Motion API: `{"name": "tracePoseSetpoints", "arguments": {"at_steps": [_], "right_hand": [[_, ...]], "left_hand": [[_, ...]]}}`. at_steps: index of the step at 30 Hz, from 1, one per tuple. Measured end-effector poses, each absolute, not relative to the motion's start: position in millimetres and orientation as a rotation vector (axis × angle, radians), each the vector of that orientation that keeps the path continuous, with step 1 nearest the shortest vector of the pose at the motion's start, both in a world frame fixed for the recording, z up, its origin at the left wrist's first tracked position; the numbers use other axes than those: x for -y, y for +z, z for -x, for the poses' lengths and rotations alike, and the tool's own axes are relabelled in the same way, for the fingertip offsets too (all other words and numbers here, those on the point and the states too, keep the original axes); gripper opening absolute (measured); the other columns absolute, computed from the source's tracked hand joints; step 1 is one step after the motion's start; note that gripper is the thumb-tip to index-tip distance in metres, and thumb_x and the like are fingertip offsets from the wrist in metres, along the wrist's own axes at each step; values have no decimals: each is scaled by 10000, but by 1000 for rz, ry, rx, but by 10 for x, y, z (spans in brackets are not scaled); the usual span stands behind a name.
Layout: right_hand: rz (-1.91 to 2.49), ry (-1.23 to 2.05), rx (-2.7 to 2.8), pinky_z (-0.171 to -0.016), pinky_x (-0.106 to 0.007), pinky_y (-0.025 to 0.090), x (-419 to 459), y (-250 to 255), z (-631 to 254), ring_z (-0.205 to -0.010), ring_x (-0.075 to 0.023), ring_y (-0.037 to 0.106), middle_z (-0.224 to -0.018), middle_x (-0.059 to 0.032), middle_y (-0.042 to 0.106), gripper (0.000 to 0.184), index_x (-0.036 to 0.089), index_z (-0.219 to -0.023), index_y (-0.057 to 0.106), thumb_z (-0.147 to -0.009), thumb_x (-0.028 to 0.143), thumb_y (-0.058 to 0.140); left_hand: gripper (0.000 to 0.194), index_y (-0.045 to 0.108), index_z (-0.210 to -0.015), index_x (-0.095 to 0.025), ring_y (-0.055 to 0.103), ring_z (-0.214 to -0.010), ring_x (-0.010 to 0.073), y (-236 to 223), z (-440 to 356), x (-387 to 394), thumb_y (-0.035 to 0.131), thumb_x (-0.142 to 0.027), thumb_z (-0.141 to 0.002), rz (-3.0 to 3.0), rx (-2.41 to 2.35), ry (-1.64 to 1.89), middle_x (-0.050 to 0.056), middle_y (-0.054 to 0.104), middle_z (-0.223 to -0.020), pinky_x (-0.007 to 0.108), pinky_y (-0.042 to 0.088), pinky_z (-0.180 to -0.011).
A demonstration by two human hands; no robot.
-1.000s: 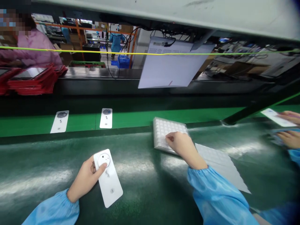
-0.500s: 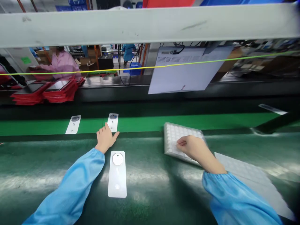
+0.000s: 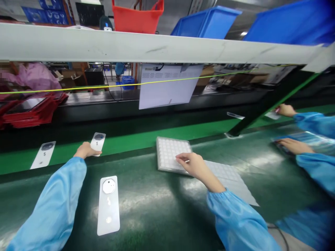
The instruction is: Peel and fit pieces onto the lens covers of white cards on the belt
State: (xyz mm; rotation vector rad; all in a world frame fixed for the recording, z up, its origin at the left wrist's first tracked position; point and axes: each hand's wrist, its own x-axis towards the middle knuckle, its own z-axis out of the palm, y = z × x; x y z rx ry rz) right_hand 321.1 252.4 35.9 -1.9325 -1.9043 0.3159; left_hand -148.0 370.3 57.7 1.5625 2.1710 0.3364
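My left hand (image 3: 87,150) is at the near edge of the green belt, beside a white phone back panel (image 3: 98,139) with a dark round camera area. Its thumb stretches across the panel's lower end, apart from the fingers, which are partly hidden at the panel's left edge. Above a clear tray (image 3: 167,153) filled with rows of small white pieces, my right hand (image 3: 192,164) holds its thumb and fingertips in a pinch. Whatever is between them is too small to make out. Another white phone back panel (image 3: 108,205) lies on the bench in front of me.
A third panel (image 3: 44,155) is on the green belt (image 3: 131,142) to the left. A translucent sheet (image 3: 230,177) lies right of the tray. Another person's hands (image 3: 295,145) work at the far right, past a dark post (image 3: 264,101). A white rail (image 3: 125,45) crosses overhead.
The view has turned right, bringing a co-worker's hands in. My left thumb has come over the panel's lower end. My right hand has stayed over the tray, still pinched.
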Motion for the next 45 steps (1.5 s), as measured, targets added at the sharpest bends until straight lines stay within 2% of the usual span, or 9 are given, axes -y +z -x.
{"name": "tracePoseSetpoints", "arguments": {"at_steps": [7,14,16,19,25,29,34,40,45], "right_hand": [[1799,276,1908,-760,-316,561,-2513,186,-3181,-759,-246,742,-857,-98,798,196,164,-939,835,-812,290,756],[1698,278,1851,-704,-330,528,-2542,84,-3114,-693,-232,694,-827,-105,779,183,187,-758,794,-832,289,661],[1683,293,1811,-716,-341,531,-2534,72,-3110,-711,-242,697,-804,-110,771,200,184,-742,774,-836,289,633],[1668,351,1720,-699,-346,548,-2507,93,-3116,-702,-244,711,-781,-113,769,232,173,-778,763,-860,321,604],[1486,776,1512,-631,-318,598,-2311,210,-2832,-651,-213,727,-725,-90,763,436,151,-896,772,-888,575,668],[1206,1408,1226,-596,-279,588,-2186,161,-2363,-591,-161,691,-671,-60,744,424,143,-838,780,-732,544,871],[1133,1653,1103,-628,-267,598,-2093,45,-1848,-621,-140,713,-750,-67,772,455,137,-881,774,-672,513,920],[1092,1741,1079,-599,-287,588,-2092,-50,-1489,-586,-153,703,-664,-40,734,613,129,-839,733,-548,634,922],[970,1821,1088,-539,-237,541,-2098,-91,-1503,-573,-131,687,-662,-25,727,574,130,-837,704,-605,613,910]], "left_hand": [[409,700,-802,-125,740,-901,352,527,1702,-3646,868,-401,-552,-1467,-2017,549,171,783,-914,331,535,-687],[822,618,-1225,-142,700,-968,260,527,1880,-3028,693,-735,-661,-1405,-1835,846,142,723,-1210,279,554,-681],[858,589,-1269,-163,699,-913,252,503,1893,-2689,678,-782,-682,-1388,-1836,866,125,726,-1178,293,563,-684],[839,613,-1197,-173,707,-826,288,431,1906,-2167,653,-828,-674,-1448,-1910,745,111,753,-1050,363,573,-707],[924,488,-1362,-122,732,-786,355,276,1816,-1593,470,-808,-744,-1458,-2176,452,203,721,-1184,490,572,-783],[890,468,-1431,-12,606,-1190,506,253,1591,-1586,356,-688,-864,-1897,-2398,484,313,613,-1325,597,518,-882],[591,477,-1467,-166,565,-1323,371,202,1203,-1769,382,-542,-1022,-2467,-1897,441,188,605,-1445,526,468,-1006],[744,554,-1376,-154,542,-1335,421,-64,952,-1988,334,-742,-977,-2645,-1639,504,218,595,-1453,600,392,-1043],[768,635,-1127,-183,616,-1177,431,-23,964,-2055,444,-869,-839,-2424,-1674,550,192,678,-1234,573,469,-943]]}}
